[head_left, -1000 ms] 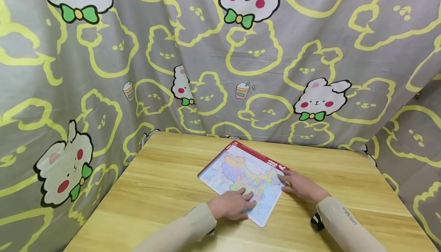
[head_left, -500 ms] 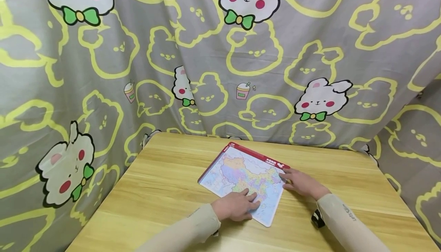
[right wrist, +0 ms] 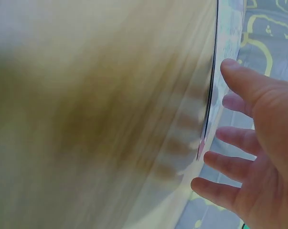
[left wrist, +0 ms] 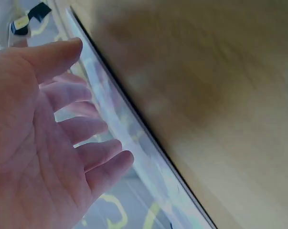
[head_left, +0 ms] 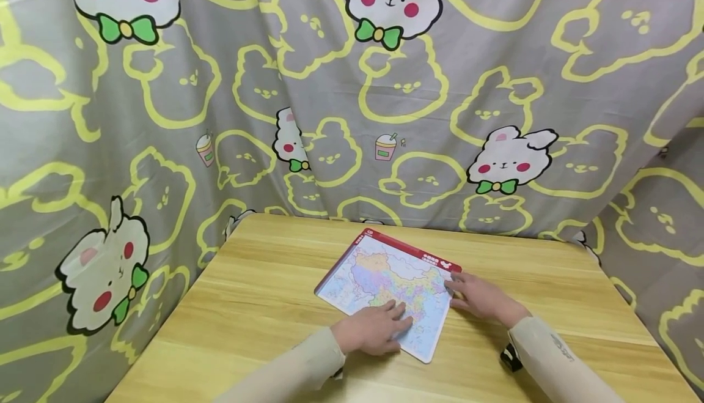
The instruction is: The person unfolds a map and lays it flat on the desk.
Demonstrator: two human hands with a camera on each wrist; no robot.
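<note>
A flat rectangular map [head_left: 385, 271] with a red top band and pastel regions lies askew on the wooden table. My left hand [head_left: 374, 329] rests over its lower edge, with spread fingers on the printed face. Relaxed, slightly bent fingers of the left hand [left wrist: 53, 133] meet the glossy map surface [left wrist: 148, 164] in the left wrist view. At the upper right corner, the fingertips of my right hand [head_left: 486, 299] touch or nearly touch the map's edge. The right wrist view has the right hand [right wrist: 272, 138] loosely spread, its thumb tip beside the map's thin edge [right wrist: 227, 28].
The wooden table [head_left: 264, 329] extends around the map on all sides. A grey curtain [head_left: 330, 97] with yellow outlines and white cartoon animals hangs behind the table and along its sides. A black band [head_left: 510, 357] shows under the right sleeve.
The map turned slightly counterclockwise in the first half second, its lower corner shifting right, and the left hand moved slightly right with it. Since then, map and hands have stayed nearly still.
</note>
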